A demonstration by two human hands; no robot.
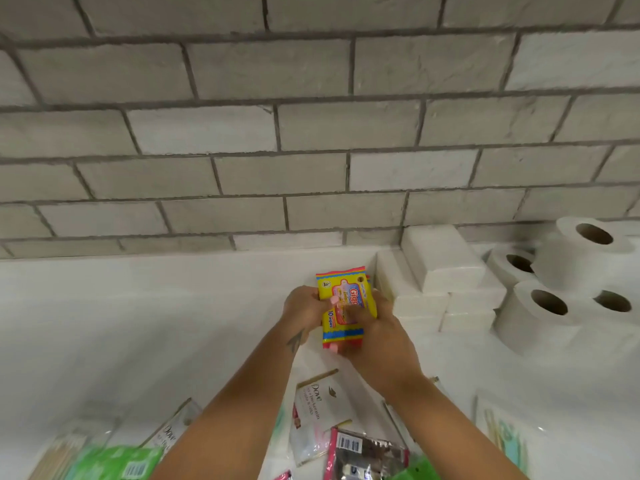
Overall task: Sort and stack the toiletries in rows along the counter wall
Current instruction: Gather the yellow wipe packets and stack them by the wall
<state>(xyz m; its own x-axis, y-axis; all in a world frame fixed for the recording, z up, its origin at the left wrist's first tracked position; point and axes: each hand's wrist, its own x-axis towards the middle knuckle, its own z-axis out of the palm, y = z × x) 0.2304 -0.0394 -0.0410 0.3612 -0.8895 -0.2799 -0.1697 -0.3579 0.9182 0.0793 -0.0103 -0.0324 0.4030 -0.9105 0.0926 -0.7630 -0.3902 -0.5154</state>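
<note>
Both hands clasp a yellow wipes pack (346, 303), left hand (304, 308) and right hand (375, 336) on either side, its long axis toward the wall, just left of stacked white napkin packs (440, 271) on the counter (138, 323).

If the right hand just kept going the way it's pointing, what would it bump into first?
The right hand already grips the yellow wipes pack and points toward the wall. Going straight on, it would probably reach the wall's white base ledge, passing just left of the folded tissue stacks; depth is unclear.
</note>
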